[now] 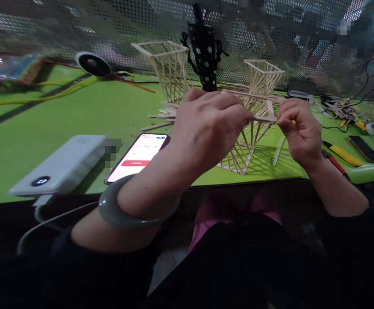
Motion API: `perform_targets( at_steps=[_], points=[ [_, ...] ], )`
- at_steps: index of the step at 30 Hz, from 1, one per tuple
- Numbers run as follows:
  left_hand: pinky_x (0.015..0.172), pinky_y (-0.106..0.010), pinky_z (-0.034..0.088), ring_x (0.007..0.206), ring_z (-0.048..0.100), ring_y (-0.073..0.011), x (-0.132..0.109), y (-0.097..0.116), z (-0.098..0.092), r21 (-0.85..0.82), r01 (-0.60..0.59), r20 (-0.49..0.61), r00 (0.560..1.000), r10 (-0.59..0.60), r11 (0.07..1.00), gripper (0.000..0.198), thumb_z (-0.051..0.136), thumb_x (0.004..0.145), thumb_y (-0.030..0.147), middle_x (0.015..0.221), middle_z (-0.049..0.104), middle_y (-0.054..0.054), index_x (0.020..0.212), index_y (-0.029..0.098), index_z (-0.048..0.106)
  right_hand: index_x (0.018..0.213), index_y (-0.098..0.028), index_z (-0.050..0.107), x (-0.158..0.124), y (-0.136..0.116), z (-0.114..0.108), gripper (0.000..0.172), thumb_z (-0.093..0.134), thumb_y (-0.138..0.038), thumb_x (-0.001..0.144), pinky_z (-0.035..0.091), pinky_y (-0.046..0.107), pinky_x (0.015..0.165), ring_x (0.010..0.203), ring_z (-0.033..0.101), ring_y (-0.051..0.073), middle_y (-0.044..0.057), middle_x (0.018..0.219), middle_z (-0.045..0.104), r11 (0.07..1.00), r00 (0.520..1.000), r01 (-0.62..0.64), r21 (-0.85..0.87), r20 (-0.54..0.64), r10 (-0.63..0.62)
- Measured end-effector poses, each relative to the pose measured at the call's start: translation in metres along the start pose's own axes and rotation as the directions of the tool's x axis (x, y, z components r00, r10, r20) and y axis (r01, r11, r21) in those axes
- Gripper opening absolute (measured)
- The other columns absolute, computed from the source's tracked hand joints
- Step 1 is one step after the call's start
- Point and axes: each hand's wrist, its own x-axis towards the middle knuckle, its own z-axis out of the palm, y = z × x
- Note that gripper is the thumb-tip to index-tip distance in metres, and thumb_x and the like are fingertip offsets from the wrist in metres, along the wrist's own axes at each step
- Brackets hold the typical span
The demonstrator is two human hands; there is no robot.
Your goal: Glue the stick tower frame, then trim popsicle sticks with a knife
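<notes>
Probably light and stiff but fragile at its joints, the wooden-stick tower [271, 110] stands between your hands: left hand [208, 126] pinching its top rim, right hand [301, 131] pinching a corner. Rim sticks should bear gripping better than slanting struts.

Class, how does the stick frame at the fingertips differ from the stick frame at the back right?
The left hand and right hand both touch the front frame; neither touches the back frame. The front frame is closer to the near edge of the table; the back frame is nearer the mesh screen. Both have thin, pale sticks, many slanting.
</notes>
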Motion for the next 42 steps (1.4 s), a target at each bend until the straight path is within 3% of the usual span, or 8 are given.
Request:
perform_targets(
  at_steps=[11, 14, 18, 23, 28, 32, 36, 42],
  points=[
    [0.083, -0.043, 0.046, 0.079, 0.067, -0.0189, 0.000, -0.004, 0.002, -0.013, -0.007, -0.009, 1.000, 0.007, 1.000, 0.025, 0.052, 0.088, 0.030, 0.088, 0.074, -0.005, 0.083, 0.016, 0.072, 0.063, -0.022, 0.052, -0.049, 0.021, -0.063, 0.032, 0.050, -0.040, 0.089, 0.049, 0.031, 0.067, 0.070, 0.060, 0.014, 0.000, 0.069, 0.060, 0.969, 0.980, -0.140, 0.202, 0.167, 0.107],
    [0.076, -0.037, 0.049, 0.071, 0.066, -0.0157, 0.000, -0.006, 0.003, -0.065, -0.028, -0.099, 0.995, 0.021, 0.998, 0.021, 0.056, 0.086, 0.031, 0.079, 0.073, -0.002, 0.085, 0.017, 0.073, 0.065, -0.022, 0.059, -0.066, 0.035, -0.090, 0.027, 0.058, -0.040, 0.084, 0.051, 0.032, 0.067, 0.069, 0.063, 0.017, 0.003, 0.072, 0.066, 0.968, 0.889, -0.240, -0.073, 0.383, 0.249],
    [0.059, -0.025, 0.049, 0.065, 0.067, -0.0131, -0.001, -0.002, -0.002, -0.195, 0.035, -0.226, 0.971, -0.080, 0.980, 0.020, 0.056, 0.087, 0.025, 0.074, 0.073, 0.000, 0.093, 0.014, 0.072, 0.108, -0.024, 0.066, -0.077, 0.042, -0.109, 0.029, 0.052, -0.037, 0.086, 0.050, 0.043, 0.085, 0.095, 0.066, 0.025, 0.009, 0.109, 0.069, 0.887, 0.817, -0.242, -0.393, 0.411, 0.405],
    [0.075, -0.028, 0.051, 0.081, 0.067, -0.0148, -0.002, -0.005, -0.015, -0.153, 0.065, -0.387, 0.914, -0.120, 0.986, 0.020, 0.057, 0.086, 0.022, 0.082, 0.072, -0.003, 0.091, 0.010, 0.072, 0.110, -0.028, 0.065, -0.058, 0.028, -0.090, 0.031, 0.058, -0.041, 0.083, 0.054, 0.038, 0.078, 0.090, 0.067, 0.022, 0.007, 0.110, 0.068, 0.892, 0.849, -0.360, -0.274, 0.301, 0.435],
    [0.065, -0.025, 0.047, 0.070, 0.055, -0.0118, -0.011, -0.017, -0.018, -0.109, 0.066, -0.414, 0.904, -0.106, 0.992, 0.016, 0.066, 0.074, 0.015, 0.067, 0.055, 0.001, 0.089, 0.013, 0.070, 0.128, -0.024, 0.049, -0.032, 0.021, -0.028, 0.069, 0.071, -0.051, 0.069, 0.053, 0.030, 0.060, 0.079, 0.065, 0.017, 0.009, 0.123, 0.060, 0.884, 0.815, -0.466, -0.035, 0.372, 0.444],
    [0.060, -0.025, 0.043, 0.060, 0.048, -0.0094, -0.022, -0.015, -0.020, -0.096, 0.063, -0.447, 0.889, -0.099, 0.993, 0.024, 0.059, 0.067, 0.003, 0.063, 0.048, 0.003, 0.087, 0.013, 0.068, 0.120, -0.019, 0.055, -0.025, 0.028, 0.010, 0.064, 0.075, -0.046, 0.066, 0.050, 0.028, 0.058, 0.062, 0.060, 0.012, 0.005, 0.096, 0.068, 0.891, 0.817, -0.442, -0.105, 0.364, 0.448],
    [0.053, -0.021, 0.041, 0.059, 0.048, -0.0081, -0.033, -0.015, -0.023, -0.132, 0.060, -0.456, 0.882, -0.114, 0.989, 0.021, 0.059, 0.069, 0.004, 0.063, 0.049, 0.003, 0.084, 0.014, 0.069, 0.095, -0.016, 0.068, -0.028, 0.030, 0.009, 0.025, 0.062, -0.036, 0.080, 0.049, 0.026, 0.057, 0.057, 0.059, 0.011, 0.001, 0.067, 0.064, 0.907, 0.846, -0.416, -0.058, 0.340, 0.410],
    [0.053, -0.020, 0.046, 0.061, 0.055, -0.0079, -0.044, -0.028, -0.017, -0.176, 0.041, -0.455, 0.883, -0.118, 0.984, 0.023, 0.063, 0.078, 0.012, 0.071, 0.058, 0.001, 0.100, 0.017, 0.070, 0.083, -0.020, 0.069, -0.033, 0.011, -0.020, 0.024, 0.058, -0.042, 0.085, 0.047, 0.021, 0.049, 0.050, 0.056, 0.007, -0.003, 0.062, 0.061, 0.866, 0.894, -0.446, 0.227, 0.165, 0.417]
  ],
)
